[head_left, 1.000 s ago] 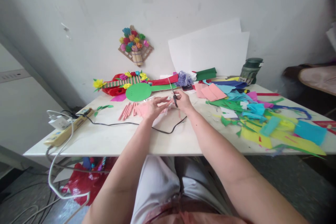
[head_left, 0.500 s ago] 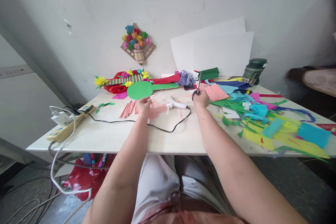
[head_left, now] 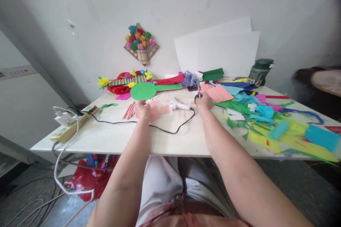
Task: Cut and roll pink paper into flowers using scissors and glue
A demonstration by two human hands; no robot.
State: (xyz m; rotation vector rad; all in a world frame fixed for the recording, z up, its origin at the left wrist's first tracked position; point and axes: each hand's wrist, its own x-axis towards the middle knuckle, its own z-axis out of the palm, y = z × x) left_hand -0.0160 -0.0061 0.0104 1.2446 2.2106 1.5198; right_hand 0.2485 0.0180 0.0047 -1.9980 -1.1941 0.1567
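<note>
My right hand (head_left: 204, 102) is closed around the dark handles of a pair of scissors (head_left: 198, 87), whose blades point up and away from me. My left hand (head_left: 143, 110) is low over the table, its fingers curled together beside several pink paper rolls (head_left: 128, 111). What its fingers hold, if anything, is hidden. Flat pink paper (head_left: 157, 110) lies just right of that hand. Between my hands rests a white glue gun (head_left: 181, 105) with a black cord. Behind the left hand lies a green paper disc (head_left: 143, 91) with a long green strip.
Coloured paper scraps (head_left: 262, 113) cover the right side of the table (head_left: 106, 138). A power strip (head_left: 69, 127) sits at the left edge, and the black cord (head_left: 119, 123) crosses in front. A dark green bottle (head_left: 261, 72) and lilac shredded paper (head_left: 189, 78) are at the back.
My left hand has shifted slightly left and lower, towards the pink rolls. The scissors have tilted a little to the left in my right hand. The view has moved slightly.
</note>
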